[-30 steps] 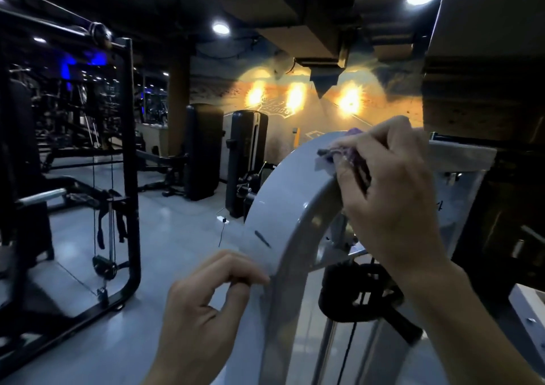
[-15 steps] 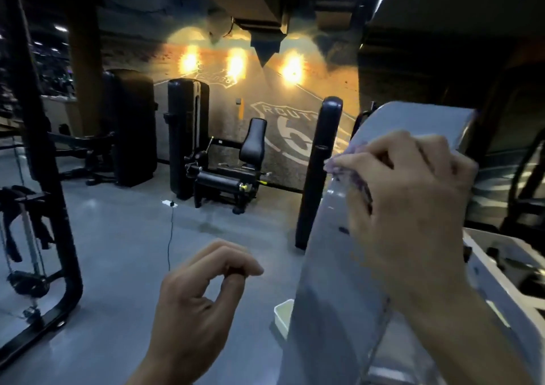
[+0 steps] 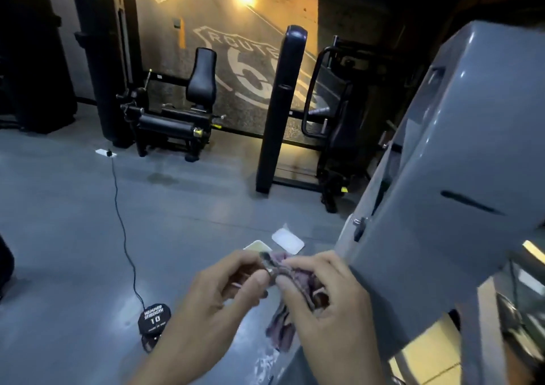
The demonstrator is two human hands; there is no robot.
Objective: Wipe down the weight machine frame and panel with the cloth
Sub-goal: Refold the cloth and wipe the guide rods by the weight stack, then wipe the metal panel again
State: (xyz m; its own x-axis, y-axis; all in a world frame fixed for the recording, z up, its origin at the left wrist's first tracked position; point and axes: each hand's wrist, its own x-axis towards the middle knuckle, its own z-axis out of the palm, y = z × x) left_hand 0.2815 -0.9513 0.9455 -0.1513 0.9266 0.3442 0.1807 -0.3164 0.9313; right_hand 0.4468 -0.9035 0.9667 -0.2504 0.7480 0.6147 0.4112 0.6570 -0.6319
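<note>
A crumpled purple cloth (image 3: 298, 293) is held between both hands in front of the person, just beside the grey panel (image 3: 448, 160) of the weight machine at right. The left hand (image 3: 212, 305) pinches the cloth's upper edge between thumb and curled fingers; the right hand (image 3: 330, 305) grips the bunched fabric, a loose end hanging below. On the grey gym floor (image 3: 65, 207) a black cable (image 3: 124, 231) runs to a round black weight marked "10" (image 3: 154, 317), and a white tray (image 3: 287, 240) lies near the panel's foot. Black seated machines (image 3: 177, 110) line the far wall, where a Route 66 mural (image 3: 244, 69) glows under warm lamps.
</note>
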